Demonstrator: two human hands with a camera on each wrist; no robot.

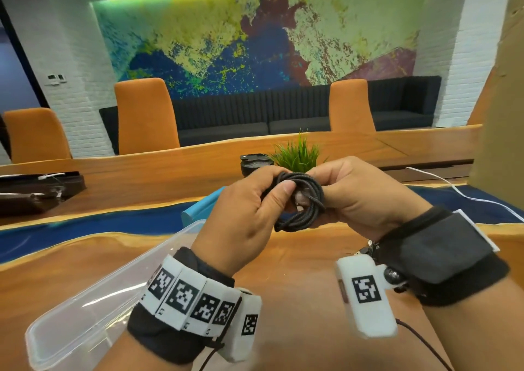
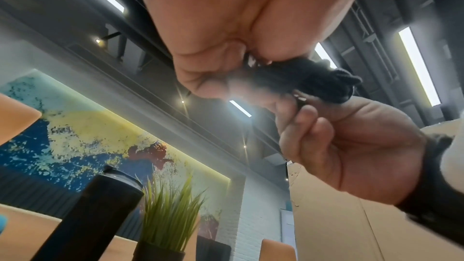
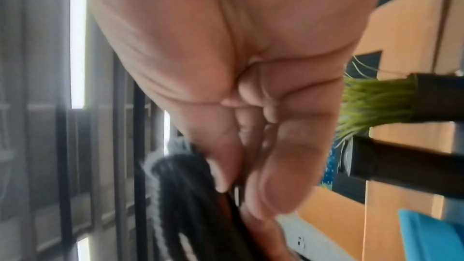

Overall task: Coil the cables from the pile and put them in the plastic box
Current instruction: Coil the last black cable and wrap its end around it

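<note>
A black braided cable (image 1: 303,203), wound into a small coil, is held up in the air between both hands above the wooden table (image 1: 297,257). My left hand (image 1: 255,200) grips the coil's left side, thumb pressed across the strands. My right hand (image 1: 348,192) pinches the right side of the coil. The left wrist view shows the black cable (image 2: 323,84) bunched between the fingers of both hands. In the blurred right wrist view the dark cable (image 3: 191,195) lies under my fingers. The clear plastic box (image 1: 99,294) sits on the table at lower left, under my left forearm.
A blue lid (image 1: 204,206) lies beyond the box. Behind the hands stand a potted grass plant (image 1: 297,155) and a black cylinder (image 1: 252,163). A white cable (image 1: 453,186) trails at right, beside a cardboard panel (image 1: 499,115). Dark cases (image 1: 37,189) lie far left.
</note>
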